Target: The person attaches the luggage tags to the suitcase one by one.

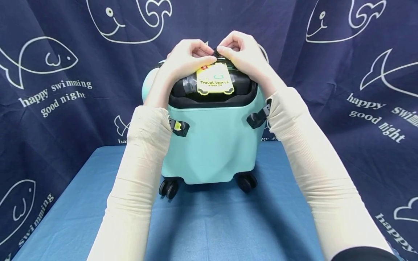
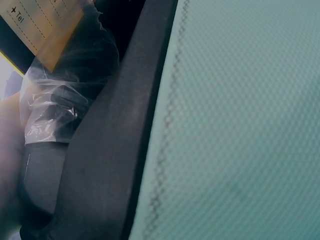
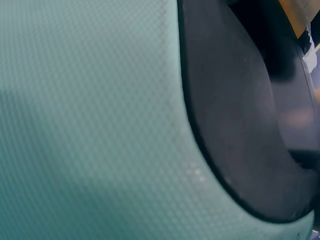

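A mint-green suitcase stands upright on its wheels in the head view, its black handle across the top. A yellow luggage tag reading "Travel world" hangs over that handle. Above the tag, my left hand and right hand meet fingertip to fingertip and pinch its small black strap, mostly hidden by the fingers. Clear plastic wrap covers part of the handle in the left wrist view, beside the tag's lined back. The right wrist view shows the textured shell and black trim.
Two black straps with buckles, one on the left and one on the right, stick out from the suitcase front. Black wheels rest on a blue cloth-covered table. A navy curtain with white fish prints hangs behind.
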Motion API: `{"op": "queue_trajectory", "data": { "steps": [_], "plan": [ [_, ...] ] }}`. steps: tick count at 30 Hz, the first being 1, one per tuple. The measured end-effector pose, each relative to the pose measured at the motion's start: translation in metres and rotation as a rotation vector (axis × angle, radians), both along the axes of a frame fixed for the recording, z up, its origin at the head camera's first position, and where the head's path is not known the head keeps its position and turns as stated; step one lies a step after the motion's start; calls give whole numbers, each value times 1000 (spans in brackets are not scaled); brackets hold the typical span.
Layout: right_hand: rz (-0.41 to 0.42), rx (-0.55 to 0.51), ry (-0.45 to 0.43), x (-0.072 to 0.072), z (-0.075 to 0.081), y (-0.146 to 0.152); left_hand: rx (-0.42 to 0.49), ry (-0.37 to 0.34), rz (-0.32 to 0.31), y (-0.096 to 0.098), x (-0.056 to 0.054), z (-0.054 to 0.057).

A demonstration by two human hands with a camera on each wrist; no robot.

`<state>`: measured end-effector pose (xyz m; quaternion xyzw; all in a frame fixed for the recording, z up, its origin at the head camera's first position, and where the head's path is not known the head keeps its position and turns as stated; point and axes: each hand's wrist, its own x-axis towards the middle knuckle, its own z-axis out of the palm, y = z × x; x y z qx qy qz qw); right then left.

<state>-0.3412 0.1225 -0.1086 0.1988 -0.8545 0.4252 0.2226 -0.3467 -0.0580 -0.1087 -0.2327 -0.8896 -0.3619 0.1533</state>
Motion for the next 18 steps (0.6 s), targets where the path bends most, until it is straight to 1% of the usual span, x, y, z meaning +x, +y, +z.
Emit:
{"op": "queue_trajectory", "data": {
  "steps": [2, 6, 8, 9, 11, 14, 18],
  "plan": [
    [-26, 15, -21, 0, 0, 0, 7, 11, -1, 0, 0, -1],
    [-91, 130, -68, 1, 2, -1, 26, 32, 2, 1, -1, -2],
    [-86, 167, -75, 1, 3, 0, 38, 36, 8, 1, -1, -2],
    [-70, 167, -68, 0, 3, -1, 40, 38, 14, 1, -1, -2],
    [-34, 135, -53, 0, 3, -1, 36, 45, 27, 1, -2, -2],
    [6, 57, -23, -1, 1, -1, 37, 50, 45, 0, -2, -2],
    [64, -4, 39, -1, -2, -2, 75, 42, 54, -1, -3, -3]
  ]
}}
